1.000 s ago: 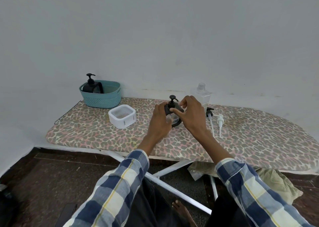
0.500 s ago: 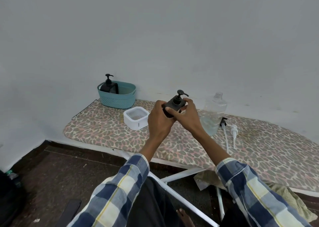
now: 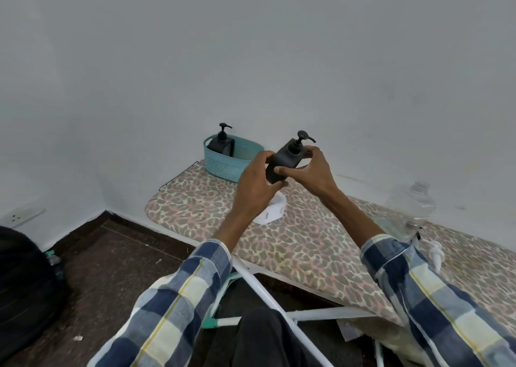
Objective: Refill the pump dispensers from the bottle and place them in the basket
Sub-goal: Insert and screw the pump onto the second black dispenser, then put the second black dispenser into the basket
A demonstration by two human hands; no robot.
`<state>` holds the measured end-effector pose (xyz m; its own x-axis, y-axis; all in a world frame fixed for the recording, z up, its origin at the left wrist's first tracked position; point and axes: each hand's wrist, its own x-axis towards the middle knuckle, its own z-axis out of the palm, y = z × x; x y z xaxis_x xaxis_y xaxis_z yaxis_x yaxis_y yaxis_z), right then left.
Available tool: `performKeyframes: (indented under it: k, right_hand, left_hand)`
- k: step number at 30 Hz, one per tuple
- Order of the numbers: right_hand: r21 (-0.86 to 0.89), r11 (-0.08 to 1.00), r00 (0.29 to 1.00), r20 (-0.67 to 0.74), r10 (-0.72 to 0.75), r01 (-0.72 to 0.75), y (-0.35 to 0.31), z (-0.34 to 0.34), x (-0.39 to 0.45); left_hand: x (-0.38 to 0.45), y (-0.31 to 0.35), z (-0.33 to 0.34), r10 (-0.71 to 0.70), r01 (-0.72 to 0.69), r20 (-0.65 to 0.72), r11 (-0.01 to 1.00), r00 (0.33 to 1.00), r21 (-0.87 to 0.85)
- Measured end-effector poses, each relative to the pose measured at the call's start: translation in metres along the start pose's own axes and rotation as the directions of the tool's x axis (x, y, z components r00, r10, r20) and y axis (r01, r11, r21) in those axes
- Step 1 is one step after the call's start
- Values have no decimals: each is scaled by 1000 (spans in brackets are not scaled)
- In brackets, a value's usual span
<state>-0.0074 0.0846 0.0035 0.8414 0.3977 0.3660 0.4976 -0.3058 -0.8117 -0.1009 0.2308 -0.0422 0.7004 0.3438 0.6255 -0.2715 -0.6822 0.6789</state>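
- Black dispenser (image 3: 284, 158) held in the air btwn both hands, tilted w/ pump head toward 1 o'clock, above the ironing board (image 3: 307, 243); prob. being carried to the basket (image 3: 245, 154) at its 10 o'clock.
- Left hand (image 3: 255, 183) wrapped round the lower body, fingers closed on it; right hand (image 3: 310, 171) pinches the upper body, thumb across the front – two-hand hold likely keeps a filled one steady.
- Count: 2 black dispensers – 1 in hand, 1 upright in basket's left end (image 3: 222, 143).
- 1 clear bottle (image 3: 410, 207), uncapped, at 3 o'clock of the hands.
- 1 white tub (image 3: 272, 211) under left wrist, half hidden.
- 1 white loose pump (image 3: 435, 255) near right sleeve; other pumps can't tell.
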Motion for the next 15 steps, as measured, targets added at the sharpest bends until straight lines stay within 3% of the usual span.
performKeyframes:
  k: [7,15]
  right_hand:
    - [41,999,999,-37,8,-6,-13,40,61]
    - [29,999,998,59,32,-34,-15,96,121]
  left_hand:
    - [10,-101,-42,-170,195,-163,968,972,159]
    - [19,-166,-40,-231,252,-127,948,965,192]
